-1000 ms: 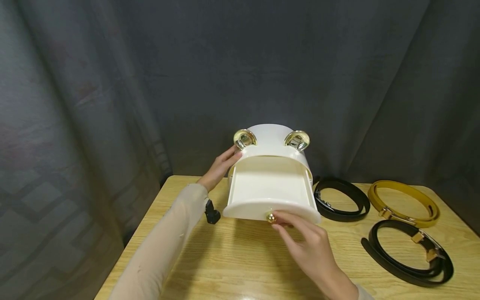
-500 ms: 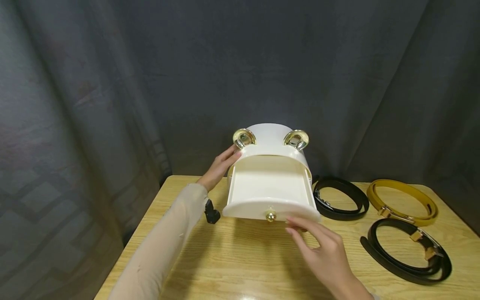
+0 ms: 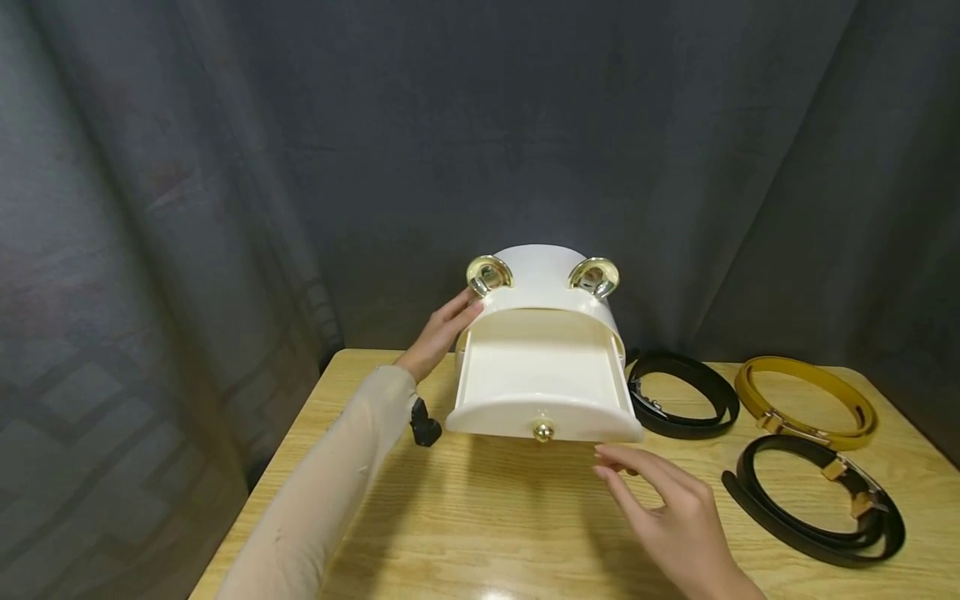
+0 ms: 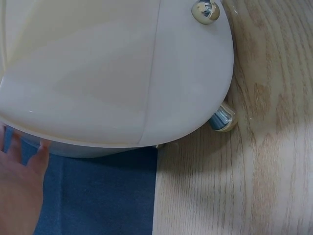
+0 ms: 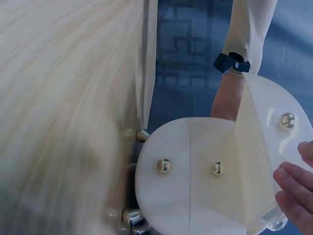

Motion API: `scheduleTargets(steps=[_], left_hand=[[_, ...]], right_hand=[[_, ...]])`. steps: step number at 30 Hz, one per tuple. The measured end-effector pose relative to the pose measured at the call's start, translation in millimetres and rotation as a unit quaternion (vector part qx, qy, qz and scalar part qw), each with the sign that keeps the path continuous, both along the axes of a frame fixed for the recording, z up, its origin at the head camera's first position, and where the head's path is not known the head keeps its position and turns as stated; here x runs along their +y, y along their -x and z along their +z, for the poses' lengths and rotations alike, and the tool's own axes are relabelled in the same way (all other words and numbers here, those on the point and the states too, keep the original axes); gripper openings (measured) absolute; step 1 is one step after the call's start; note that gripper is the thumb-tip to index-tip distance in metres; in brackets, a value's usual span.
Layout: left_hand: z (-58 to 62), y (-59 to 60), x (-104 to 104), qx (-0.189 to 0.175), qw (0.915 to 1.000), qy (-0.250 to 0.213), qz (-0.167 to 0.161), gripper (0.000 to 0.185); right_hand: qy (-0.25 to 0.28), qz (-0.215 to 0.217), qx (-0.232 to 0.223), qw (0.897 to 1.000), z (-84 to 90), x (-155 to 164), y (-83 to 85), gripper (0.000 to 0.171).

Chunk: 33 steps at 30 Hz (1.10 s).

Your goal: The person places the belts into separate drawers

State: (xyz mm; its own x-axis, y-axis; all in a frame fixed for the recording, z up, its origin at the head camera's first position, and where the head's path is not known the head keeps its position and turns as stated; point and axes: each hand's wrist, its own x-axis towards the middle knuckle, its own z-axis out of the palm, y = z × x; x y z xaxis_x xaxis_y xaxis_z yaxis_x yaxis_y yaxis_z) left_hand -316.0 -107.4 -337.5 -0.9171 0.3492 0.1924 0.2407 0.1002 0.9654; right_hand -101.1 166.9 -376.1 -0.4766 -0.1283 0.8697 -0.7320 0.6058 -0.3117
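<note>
The box [image 3: 542,333] is a glossy cream, round-fronted thing with two gold ring handles [image 3: 489,275] on top; its drawer [image 3: 542,392] stands pulled out toward the person, empty, a small gold knob [image 3: 543,432] in the middle of its curved front. It sits on the bench [image 3: 480,517] toward the far edge, left of centre.

Nearest, the right hand [image 3: 667,508] hovers over the wood just in front of the drawer and right of the knob, fingers straight and loose, holding nothing and clear of the drawer. Farther off, the left hand [image 3: 438,337] lies with straight fingers against the box's left side below a ring.

The left wrist view shows the box's underside with gold ball feet [image 4: 222,119] and the bench's left edge close by; the right wrist view shows three knobs [image 5: 164,166] on a cream face.

Right of the box lie three coiled belts [image 3: 682,396], two black, one yellow, near the right edge. Bare wood spreads in front. A dark curtain [image 3: 525,125] hangs behind.
</note>
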Motion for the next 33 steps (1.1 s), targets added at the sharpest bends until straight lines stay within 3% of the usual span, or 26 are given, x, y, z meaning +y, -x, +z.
scheduleTargets(steps=[9, 13, 17, 24, 28, 32, 33], left_hand=[[0.0, -1.0, 0.4, -0.001, 1.0, -0.002, 0.004, 0.058], [0.0, -1.2, 0.1, -0.003, 1.0, 0.0, 0.002, 0.058], [0.6, -0.8, -0.6, -0.002, 1.0, 0.004, -0.001, 0.059], [0.3, -0.8, -1.5, -0.002, 1.0, 0.007, 0.003, 0.059], [-0.8, -0.7, -1.3, 0.0, 1.0, 0.002, 0.002, 0.058], [-1.3, 0.1, -0.9, 0.001, 1.0, 0.003, 0.003, 0.058], [-1.3, 0.3, -0.8, 0.002, 1.0, 0.003, 0.003, 0.058]], right_hand=[[-0.015, -0.023, -0.043, 0.999, -4.0, 18.2, -8.3, 0.037], [-0.022, -0.039, -0.071, 0.996, -6.3, 26.1, -13.3, 0.017], [-0.029, -0.064, -0.104, 0.992, -8.9, 34.4, -18.9, 0.041], [-0.041, -0.102, -0.088, 0.99, -13.9, 51.4, -22.1, 0.036], [-0.052, -0.121, -0.085, 0.988, -18.1, 63.3, -23.1, 0.019], [-0.074, -0.143, -0.079, 0.984, -23.2, 76.3, -23.6, 0.041], [-0.079, -0.148, -0.079, 0.983, -24.4, 79.3, -23.9, 0.036]])
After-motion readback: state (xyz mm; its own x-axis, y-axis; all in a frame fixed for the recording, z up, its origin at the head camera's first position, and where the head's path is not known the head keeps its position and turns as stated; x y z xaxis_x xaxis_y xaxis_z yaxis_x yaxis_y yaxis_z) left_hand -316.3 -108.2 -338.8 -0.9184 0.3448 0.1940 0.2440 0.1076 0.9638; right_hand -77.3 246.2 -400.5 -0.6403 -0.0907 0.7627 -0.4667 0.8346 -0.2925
